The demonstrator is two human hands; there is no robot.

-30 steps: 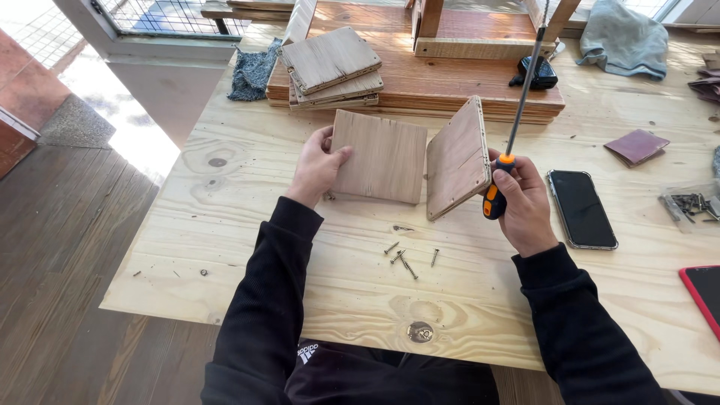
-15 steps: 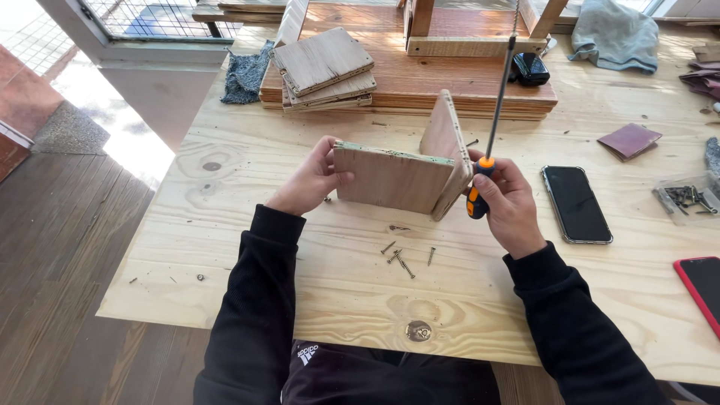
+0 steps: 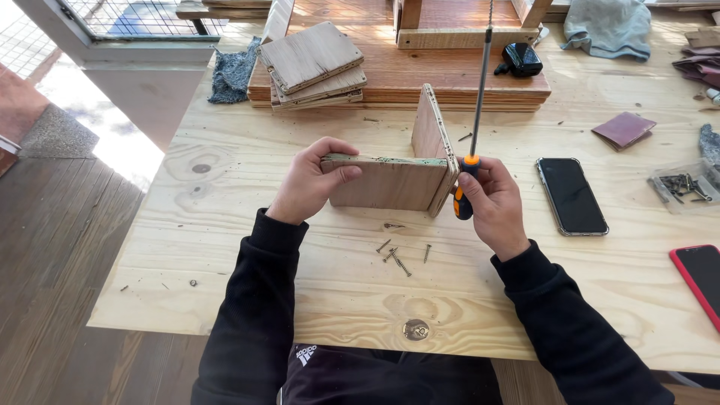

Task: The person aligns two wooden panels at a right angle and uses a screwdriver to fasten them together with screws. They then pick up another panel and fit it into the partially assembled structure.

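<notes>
**Boards stood up into a corner, screwdriver in the right hand**

Head view, now: the left hand was pinched on the top edge of the front board, thumb on the near face, fingers curled over the far side. That board stood on its long edge on the workbench, its right end butted against the side board, which also stood upright and ran away from the person, so the 2 made an L. The right hand was wrapped shut round the orange-and-black handle of the screwdriver, shaft pointing up and away, fingertips also touching the corner where the boards met.

Vs 1 s ago: both boards lay tilted back, nearly flat; half a sec later they were coming up; now they stood square. Judged from that, the pieces were lined up for joining but no screw was at the joint yet.

Rest of the view: loose screws lay just in front of the boards, btw the forearms. A black phone lay right of the right hand, a red phone at the far right edge, a clear tray of screws beyond it. A stack of boards sat behind
</notes>
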